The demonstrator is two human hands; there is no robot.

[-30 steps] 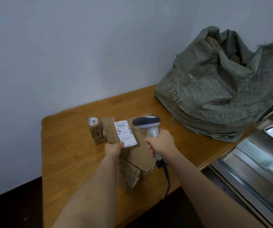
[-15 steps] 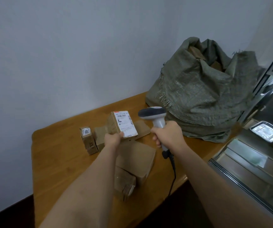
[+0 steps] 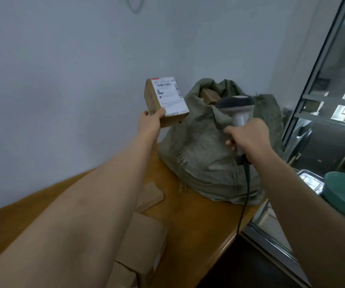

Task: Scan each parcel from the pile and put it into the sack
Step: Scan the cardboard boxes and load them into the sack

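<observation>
Left hand (image 3: 149, 123) grip holds labelled parcel (image 3: 166, 100) raised beside the sack (image 3: 204, 146) mouth — right hand (image 3: 248, 136) grip wraps the scanner (image 3: 237, 107) handle; remaining parcels (image 3: 144, 242) on table (image 3: 198, 221).

left hand (image 3: 149, 122) holds parcel (image 3: 166, 101) beside sack (image 3: 204, 142); right hand (image 3: 248, 137) grips scanner (image 3: 237, 107).

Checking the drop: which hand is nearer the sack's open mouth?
Left. The left hand holds the parcel up just left of the sack mouth; the right hand grips the scanner in front of it, seemingly nearer the camera.
</observation>
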